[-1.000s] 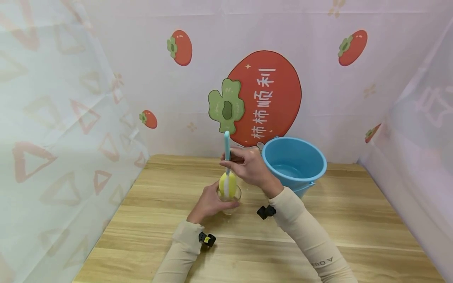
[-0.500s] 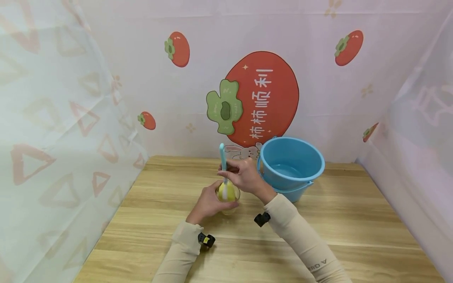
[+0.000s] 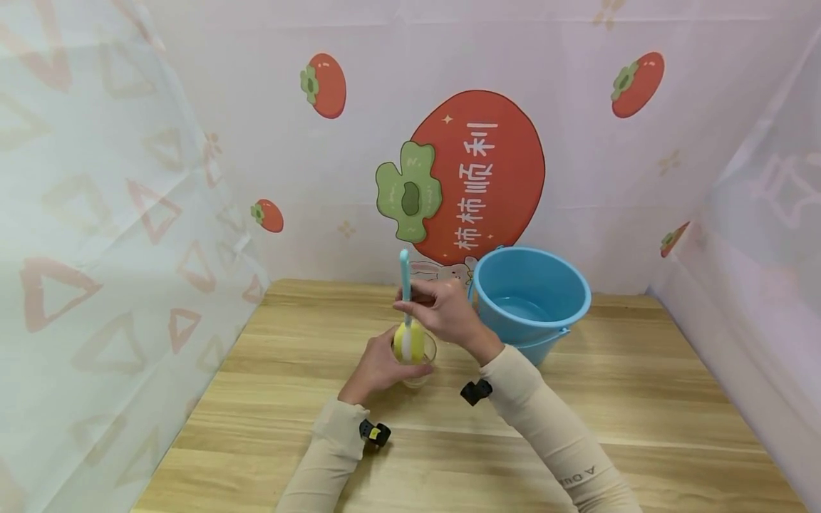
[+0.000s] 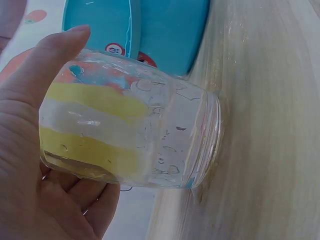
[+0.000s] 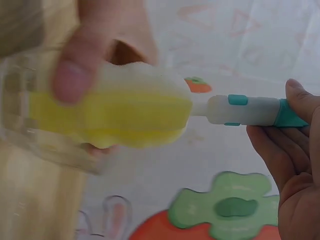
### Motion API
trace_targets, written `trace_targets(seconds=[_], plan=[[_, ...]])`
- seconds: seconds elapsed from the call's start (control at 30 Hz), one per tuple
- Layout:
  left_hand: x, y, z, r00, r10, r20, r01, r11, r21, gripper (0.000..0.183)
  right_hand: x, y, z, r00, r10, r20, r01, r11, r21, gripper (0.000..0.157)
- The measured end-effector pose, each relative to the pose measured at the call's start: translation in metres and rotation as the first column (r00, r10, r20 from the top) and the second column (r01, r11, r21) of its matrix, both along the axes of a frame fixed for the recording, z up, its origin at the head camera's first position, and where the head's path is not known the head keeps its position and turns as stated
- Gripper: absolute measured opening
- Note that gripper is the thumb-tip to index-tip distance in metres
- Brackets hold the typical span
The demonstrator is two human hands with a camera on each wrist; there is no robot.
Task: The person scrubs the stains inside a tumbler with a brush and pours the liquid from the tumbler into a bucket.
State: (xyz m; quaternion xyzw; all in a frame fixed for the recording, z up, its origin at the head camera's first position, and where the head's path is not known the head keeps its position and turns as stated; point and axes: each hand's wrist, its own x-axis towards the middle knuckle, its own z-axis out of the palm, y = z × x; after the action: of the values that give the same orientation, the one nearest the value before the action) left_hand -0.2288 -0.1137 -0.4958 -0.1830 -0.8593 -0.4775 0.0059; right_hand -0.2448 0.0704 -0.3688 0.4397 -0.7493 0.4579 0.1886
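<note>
My left hand [image 3: 378,367] grips a clear glass cup [image 4: 175,135] around its side, thumb on one side and fingers on the other. The cup stands upright on the wooden table. A bottle brush with a yellow and white sponge head [image 5: 145,112] reaches partly into the cup; its upper part sticks out above the rim. My right hand [image 3: 449,313] pinches the brush's white and teal handle [image 5: 245,110] from above, between thumb and fingers. The handle stands nearly upright in the head view. Through the cup wall, the left wrist view shows the sponge short of the bottom.
A blue bucket [image 3: 532,331] with a hanging handle stands at the back of the table, right of my right hand. The wooden table [image 3: 288,356] ends at a white cloth backdrop [image 3: 256,128] printed with persimmons. More cloth hangs at both sides.
The right hand pushed the brush down into the cup, then drew it partly back up, so more sponge shows than half a second ago. The left hand and cup stay in place.
</note>
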Motion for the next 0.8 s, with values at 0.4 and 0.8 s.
trace_targets(seconds=[0.4,0.8], plan=[[0.000,0.000,0.000,1.000,0.000,-0.013,0.000,1.000,0.004,0.059,0.009,0.005,0.021,1.000,0.017,0.008,-0.017,0.998,-0.055,0.013],[0.000,0.000,0.002,1.000,0.001,-0.005,-0.001,1.000,-0.012,0.070,0.008,-0.006,-0.008,1.000,-0.017,0.020,0.017,1.000,-0.013,0.007]])
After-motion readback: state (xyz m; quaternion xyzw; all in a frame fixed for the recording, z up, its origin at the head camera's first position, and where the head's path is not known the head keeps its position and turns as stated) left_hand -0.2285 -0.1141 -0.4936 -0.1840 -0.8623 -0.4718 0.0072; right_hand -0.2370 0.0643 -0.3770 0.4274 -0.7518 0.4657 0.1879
